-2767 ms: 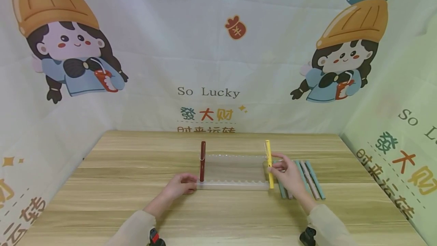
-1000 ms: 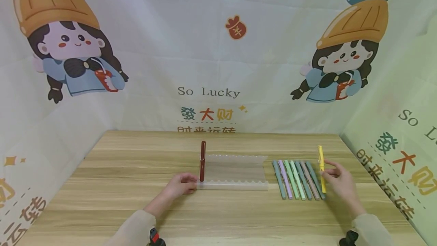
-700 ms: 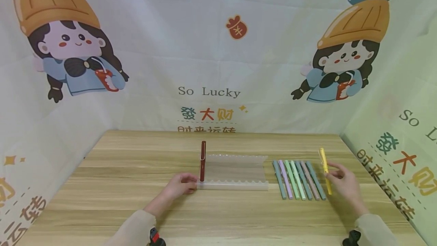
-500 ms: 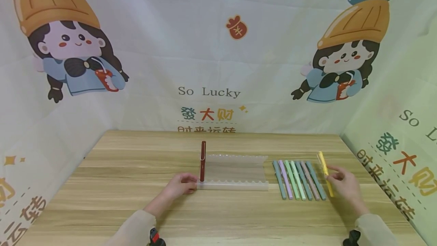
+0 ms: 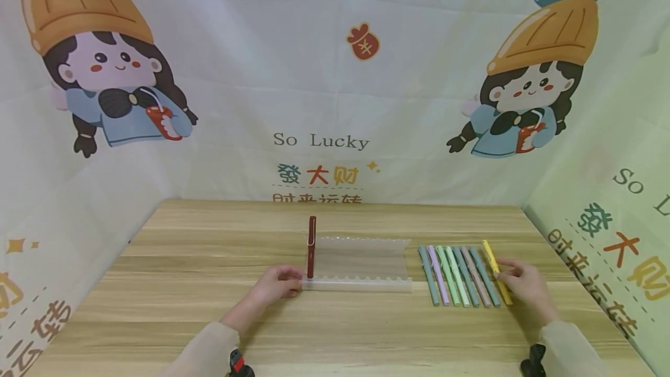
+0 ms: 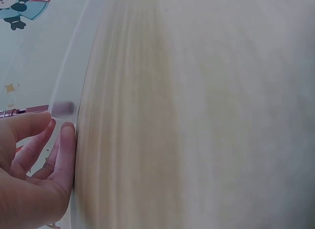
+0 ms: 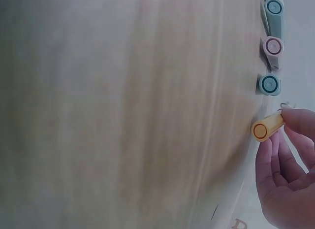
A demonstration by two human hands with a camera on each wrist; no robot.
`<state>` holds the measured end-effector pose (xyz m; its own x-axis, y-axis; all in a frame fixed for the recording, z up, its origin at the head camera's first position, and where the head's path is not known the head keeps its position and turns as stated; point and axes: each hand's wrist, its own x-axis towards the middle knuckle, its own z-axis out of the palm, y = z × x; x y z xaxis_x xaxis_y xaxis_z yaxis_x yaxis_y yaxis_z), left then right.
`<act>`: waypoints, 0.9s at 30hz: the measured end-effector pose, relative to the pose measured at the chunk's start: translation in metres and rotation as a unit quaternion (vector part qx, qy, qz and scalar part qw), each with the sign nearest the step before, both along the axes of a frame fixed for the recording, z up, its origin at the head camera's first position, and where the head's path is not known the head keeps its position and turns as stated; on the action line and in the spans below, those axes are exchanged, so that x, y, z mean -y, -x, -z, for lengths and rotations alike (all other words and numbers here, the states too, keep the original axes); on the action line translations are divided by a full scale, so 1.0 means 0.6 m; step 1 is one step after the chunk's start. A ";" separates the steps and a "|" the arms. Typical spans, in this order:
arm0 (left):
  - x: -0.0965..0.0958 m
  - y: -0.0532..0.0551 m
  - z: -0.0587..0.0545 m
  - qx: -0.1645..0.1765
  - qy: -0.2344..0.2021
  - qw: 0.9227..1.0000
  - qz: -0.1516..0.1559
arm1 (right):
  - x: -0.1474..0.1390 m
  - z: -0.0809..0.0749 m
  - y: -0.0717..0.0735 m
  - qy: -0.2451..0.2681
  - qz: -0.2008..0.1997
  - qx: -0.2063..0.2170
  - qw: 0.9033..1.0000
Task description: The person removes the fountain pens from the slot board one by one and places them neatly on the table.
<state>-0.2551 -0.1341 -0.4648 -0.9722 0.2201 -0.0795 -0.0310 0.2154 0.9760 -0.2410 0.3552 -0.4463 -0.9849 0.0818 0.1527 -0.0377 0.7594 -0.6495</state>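
A clear plastic pen rack (image 5: 361, 285) with scalloped edges stands mid-table. One dark red pen (image 5: 312, 249) rests across its left end. My left hand (image 5: 280, 282) holds the rack's left end, thumb and fingertips at the corner; the left wrist view has this hand (image 6: 42, 160) close by the dark red pen. On the right, my right hand (image 5: 523, 284) pinches a yellow pen (image 5: 490, 258), tilted beside the row of pens. In the right wrist view the yellow pen (image 7: 266, 127) sits between thumb and fingers, its end close to the tabletop.
Several capped pens in teal, purple, green and brown lie side by side right of the rack, among them a purple pen (image 5: 438, 275) and a teal pen (image 5: 485, 277). The wooden table (image 5: 335, 336) meets a printed cloth (image 5: 335, 92) behind.
The yellow pen has gone from the rack's right end to the right of the pen row, carried by my right hand, and has come down lower. My left hand stays put.
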 end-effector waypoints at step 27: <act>0.002 -0.002 -0.004 -0.005 -0.007 1.000 0.010 | 0.010 -0.007 0.008 -0.022 0.015 0.053 0.998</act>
<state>-0.2540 -0.1351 -0.4622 -0.9682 0.2411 -0.0663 -0.0166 0.2026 0.9791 -0.2457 0.3491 -0.4419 -0.9929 0.1074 0.0517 0.0532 0.7873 -0.6143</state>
